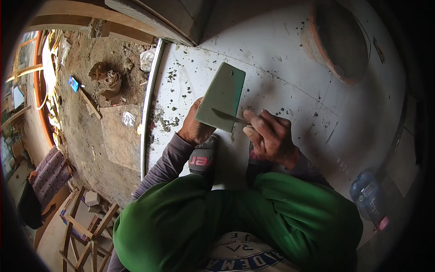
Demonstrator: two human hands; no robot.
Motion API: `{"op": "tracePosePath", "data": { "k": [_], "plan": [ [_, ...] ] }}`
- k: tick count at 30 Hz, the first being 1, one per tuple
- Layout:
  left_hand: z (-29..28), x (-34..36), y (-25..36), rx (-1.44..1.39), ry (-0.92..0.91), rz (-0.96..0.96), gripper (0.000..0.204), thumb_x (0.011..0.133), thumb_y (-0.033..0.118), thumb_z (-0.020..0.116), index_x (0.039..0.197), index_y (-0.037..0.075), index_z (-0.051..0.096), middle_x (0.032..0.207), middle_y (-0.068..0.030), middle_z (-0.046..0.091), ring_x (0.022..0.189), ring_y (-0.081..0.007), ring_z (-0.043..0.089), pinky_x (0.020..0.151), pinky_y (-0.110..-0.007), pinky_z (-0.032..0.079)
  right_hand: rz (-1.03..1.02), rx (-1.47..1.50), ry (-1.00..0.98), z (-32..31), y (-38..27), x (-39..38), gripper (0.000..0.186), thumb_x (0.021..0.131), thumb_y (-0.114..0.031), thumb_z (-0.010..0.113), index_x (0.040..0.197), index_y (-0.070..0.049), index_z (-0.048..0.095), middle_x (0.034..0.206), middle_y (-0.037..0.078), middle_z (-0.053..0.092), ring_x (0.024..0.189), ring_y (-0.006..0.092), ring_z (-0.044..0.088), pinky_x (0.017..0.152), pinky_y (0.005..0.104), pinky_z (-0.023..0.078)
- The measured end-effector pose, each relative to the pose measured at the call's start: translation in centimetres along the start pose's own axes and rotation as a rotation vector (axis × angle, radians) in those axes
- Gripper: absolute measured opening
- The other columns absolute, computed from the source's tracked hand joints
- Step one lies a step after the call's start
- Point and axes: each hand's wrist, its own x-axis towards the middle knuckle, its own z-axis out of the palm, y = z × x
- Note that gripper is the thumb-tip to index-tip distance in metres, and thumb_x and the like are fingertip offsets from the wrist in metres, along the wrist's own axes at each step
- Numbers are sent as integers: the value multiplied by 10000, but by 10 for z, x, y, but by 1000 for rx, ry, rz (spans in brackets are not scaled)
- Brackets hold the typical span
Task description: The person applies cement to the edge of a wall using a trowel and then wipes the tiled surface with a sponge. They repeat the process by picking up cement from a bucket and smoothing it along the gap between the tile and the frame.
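Observation:
My left hand (195, 124) grips a pale grey-green rectangular slab (221, 90) from beneath its left side, holding it tilted above the white floor between my shoes. My right hand (269, 136) is closed on a thin flat blade (222, 115), its handle mostly hidden by my fingers; the blade lies over the lower part of the slab, and I cannot tell whether it touches the surface. Small dark crumbs (167, 122) are scattered on the floor around the slab.
A round tub (317, 38) sits at the upper right, a plastic bottle (367, 195) at the lower right. A pale edge strip (149, 99) borders rough dirty ground with crumpled brown paper (108, 84) and wood scraps (90, 103). A wooden frame (90, 240) stands at the lower left.

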Motion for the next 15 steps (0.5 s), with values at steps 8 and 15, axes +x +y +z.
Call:
{"op": "tracePosePath", "data": {
  "k": [8,15],
  "plan": [
    [-8,-17,-12,485,29,288,270,1011,131,644,1262,50,590,1102,-108,678,953,-185,708,793,-349,632,-144,-108,93,16,7,15,200,900,-108,702,1070,-7,667,788,116,605,651,288,628,571,384,516],
    [20,-17,-7,-168,30,45,160,1005,118,652,1113,1,636,978,-95,681,880,-191,713,753,-349,630,73,39,176,15,2,16,78,925,-47,650,961,10,612,757,156,656,635,354,669,570,403,544]
  ]
}}
